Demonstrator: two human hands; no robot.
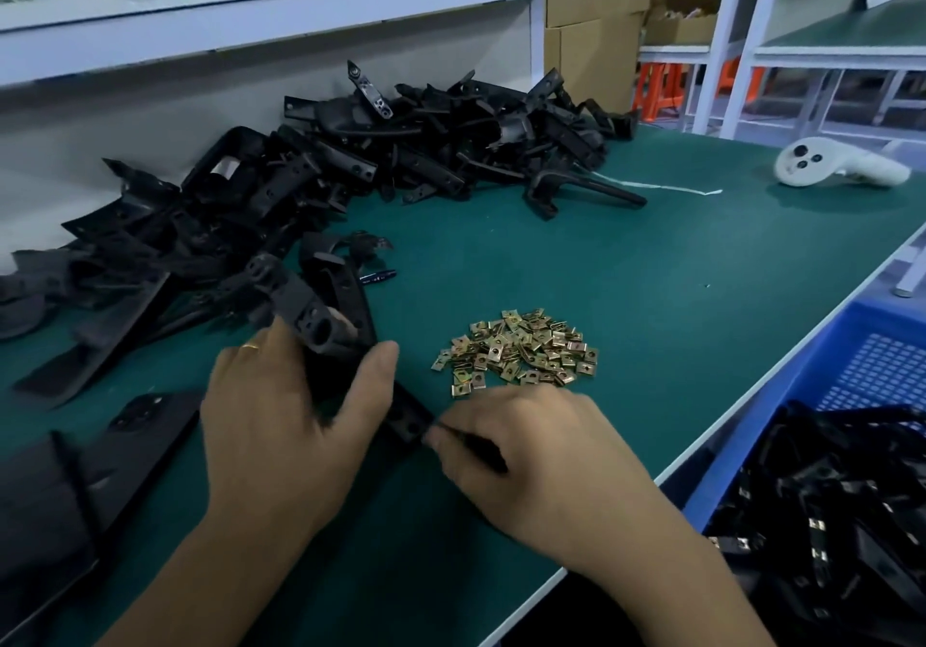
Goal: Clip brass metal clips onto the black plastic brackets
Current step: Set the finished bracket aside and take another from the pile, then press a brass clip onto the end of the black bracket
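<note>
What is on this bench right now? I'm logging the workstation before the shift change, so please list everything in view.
bracket pile: many, black, back and left of the green table
held bracket: one, black, front left, under both hands
brass clips: a loose heap, brass, middle of the table
crate: one, blue, right edge, holding black brackets, some with clips on
controller: one, white, far right of the table
cardboard boxes: several, brown, behind the table
stools: orange, count unclear, far right background
left hand: grips the held bracket
right hand: fingers curled at the bracket's near end
</note>
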